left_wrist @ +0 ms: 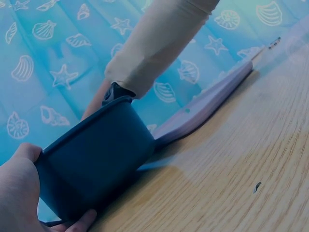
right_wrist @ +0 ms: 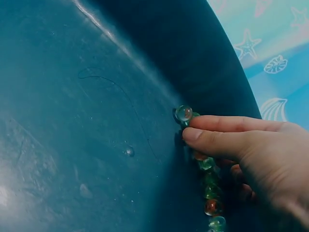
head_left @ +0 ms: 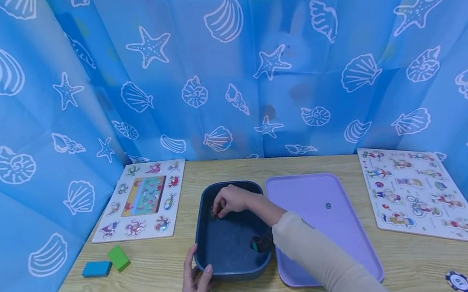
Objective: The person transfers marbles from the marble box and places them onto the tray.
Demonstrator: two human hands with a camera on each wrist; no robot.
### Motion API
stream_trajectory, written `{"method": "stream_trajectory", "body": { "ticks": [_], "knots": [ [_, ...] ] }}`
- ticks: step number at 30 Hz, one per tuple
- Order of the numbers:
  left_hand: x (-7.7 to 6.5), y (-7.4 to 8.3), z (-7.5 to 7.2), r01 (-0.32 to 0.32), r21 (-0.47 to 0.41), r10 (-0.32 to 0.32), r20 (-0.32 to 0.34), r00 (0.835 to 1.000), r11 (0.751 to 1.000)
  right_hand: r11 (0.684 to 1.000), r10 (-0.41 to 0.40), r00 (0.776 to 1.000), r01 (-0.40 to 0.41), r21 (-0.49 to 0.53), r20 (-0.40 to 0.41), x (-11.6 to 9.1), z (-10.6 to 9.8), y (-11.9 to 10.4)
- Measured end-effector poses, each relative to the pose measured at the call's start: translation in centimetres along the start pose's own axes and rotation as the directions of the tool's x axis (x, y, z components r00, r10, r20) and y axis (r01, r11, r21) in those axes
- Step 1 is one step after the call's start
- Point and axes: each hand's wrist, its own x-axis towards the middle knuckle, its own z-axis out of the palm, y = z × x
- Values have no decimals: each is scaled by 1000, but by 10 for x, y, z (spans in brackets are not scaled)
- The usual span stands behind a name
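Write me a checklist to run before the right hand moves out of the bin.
1. Left hand holding the dark blue bin: ok, thumb at the rim.
2. Right hand at the glass marbles: ok, its fingers pinch at one end of the row.
3. Grip firm: cannot tell, the contact is partly hidden.
4. Bin emptied of marbles: not ok, a row lies along its wall.
5. Purple tray clear of the right sleeve: not ok, the sleeve crosses above it.
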Motion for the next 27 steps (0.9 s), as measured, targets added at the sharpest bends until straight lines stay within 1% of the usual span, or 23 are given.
{"method": "stream_trajectory", "body": {
  "ticks": [5,9,12,15,17,21,24,27],
  "knots": [
    [-1,-2,1,-11,-22,11,-3,1000,1000,1000,0,1000,1,-16,20,0,-1,1],
    [-1,-3,1,-10,-24,10,6,1000,1000,1000,11,1000,-11,-24,20,-2,-2,3],
    [-1,-2,1,-7,-13,7,9,1000,1000,1000,-5,1000,5,31,-4,-6,-6,3],
    [-2,-1,1,-11,0,11,3,1000,1000,992,-51,997,57,116,-58,-15,-15,-1],
    [-1,0,0,-12,4,12,-4,1000,1000,980,-89,990,107,171,-110,-23,-24,-5],
    [1,1,-1,3,8,-2,-20,1000,1000,961,-137,966,183,208,-217,-46,-40,-11],
    [2,0,-1,9,10,-9,-22,1000,1000,955,-128,951,194,222,-280,-70,-49,-11],
    [2,-1,0,13,13,-12,-27,1000,1000,961,-93,934,175,214,-344,-96,-52,-4]
  ]
}}
